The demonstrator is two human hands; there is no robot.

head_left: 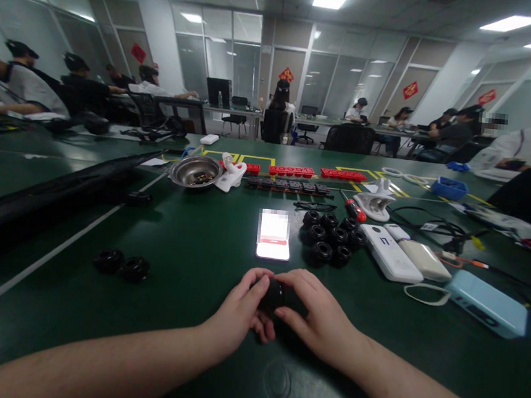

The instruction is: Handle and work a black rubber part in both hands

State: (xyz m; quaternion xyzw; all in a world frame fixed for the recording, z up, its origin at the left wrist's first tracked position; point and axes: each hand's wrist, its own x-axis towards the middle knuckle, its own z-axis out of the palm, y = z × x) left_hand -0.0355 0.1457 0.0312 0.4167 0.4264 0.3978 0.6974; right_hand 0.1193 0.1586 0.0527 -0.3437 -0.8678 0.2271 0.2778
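A green-topped table (176, 364) filled the foreground of a glass-walled office. One long black object (37, 197) lay along its left side. Toward the far side stood one metal bowl (183, 174) holding small brass-coloured pieces (202, 177), three red trays (291, 171) in a row, two white plastic stands (233, 176) and one blue bin (450, 190).

Two bare hands met at the near centre. The left hand (241, 305) and right hand (314, 308) both curled inward, fingers and thumbs pinching one black round part between them, just above the table; the fingers covered much of it.

To the right lay three block-shaped devices: one white (388, 253), one cream (425, 260), one light blue (489, 304). Just beyond the hands lay one lit smartphone (273, 250). One red-and-black screwdriver (355, 210) rested near a cluster of roughly eight black ring-shaped parts (339, 237), crowded too closely for a sure count. Two more similar parts (135, 269) sat side by side, left of the hands.
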